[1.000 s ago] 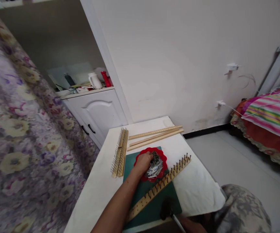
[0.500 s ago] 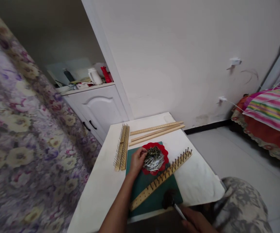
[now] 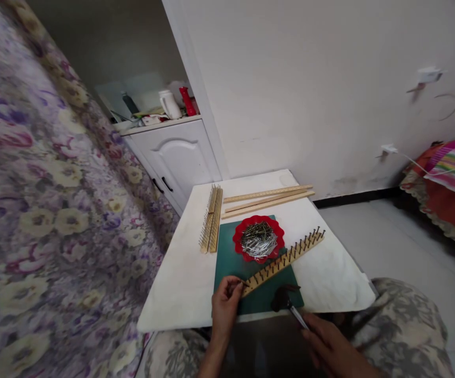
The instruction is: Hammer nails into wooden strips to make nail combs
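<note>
My left hand (image 3: 226, 307) is pinched shut at the near end of a wooden strip studded with nails (image 3: 285, 260), which lies slanted across a green mat (image 3: 230, 255). What the fingers pinch is too small to make out. A red scalloped dish (image 3: 238, 239) full of loose nails sits on the mat behind the strip. My right hand (image 3: 330, 346) grips the handle of a dark-headed hammer (image 3: 282, 298), whose head rests at the mat's near edge.
The white table (image 3: 184, 283) also carries two nailed strips (image 3: 212, 218) at the left and plain wooden slats (image 3: 269, 198) at the back. Floral fabric fills the left side. A white cabinet (image 3: 176, 157) stands behind, a striped bed (image 3: 454, 173) at the right.
My left hand has come away from the nail dish toward me, to the near end of the slanted strip. The camera has tilted down and shifted.
</note>
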`<state>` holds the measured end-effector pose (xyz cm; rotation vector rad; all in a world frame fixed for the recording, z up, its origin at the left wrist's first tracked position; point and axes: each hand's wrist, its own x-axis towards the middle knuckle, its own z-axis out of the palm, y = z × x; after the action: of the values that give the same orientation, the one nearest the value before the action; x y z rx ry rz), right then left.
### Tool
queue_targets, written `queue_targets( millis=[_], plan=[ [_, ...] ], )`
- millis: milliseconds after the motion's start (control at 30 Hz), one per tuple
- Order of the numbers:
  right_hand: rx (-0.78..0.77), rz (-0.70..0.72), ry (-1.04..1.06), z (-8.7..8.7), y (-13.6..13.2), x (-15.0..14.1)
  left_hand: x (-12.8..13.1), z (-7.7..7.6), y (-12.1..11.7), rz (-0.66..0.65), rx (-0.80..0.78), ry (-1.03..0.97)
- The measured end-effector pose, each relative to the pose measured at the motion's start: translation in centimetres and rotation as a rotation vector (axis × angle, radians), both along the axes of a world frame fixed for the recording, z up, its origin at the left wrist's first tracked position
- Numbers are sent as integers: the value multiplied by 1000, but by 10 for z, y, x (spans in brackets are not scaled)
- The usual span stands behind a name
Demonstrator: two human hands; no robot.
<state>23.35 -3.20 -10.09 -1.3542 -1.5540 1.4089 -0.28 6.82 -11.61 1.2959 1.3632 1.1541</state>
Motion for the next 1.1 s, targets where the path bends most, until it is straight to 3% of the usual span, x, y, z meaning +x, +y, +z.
queue_targets(
  millis=[233, 767, 900, 1100],
  plan=[
    [-29, 3, -17, -7, -2, 1, 6, -2, 1, -37, 71, 219],
    [-8, 1, 9, 0, -4, 1, 12, 2, -4, -125, 228, 496],
    [25, -30, -13, 12, -1, -6, 11, -2, -4, -150, 257, 511],
    [131, 8, -139, 45, 22, -21, 12, -2, -4, -157, 266, 455]
  ],
)
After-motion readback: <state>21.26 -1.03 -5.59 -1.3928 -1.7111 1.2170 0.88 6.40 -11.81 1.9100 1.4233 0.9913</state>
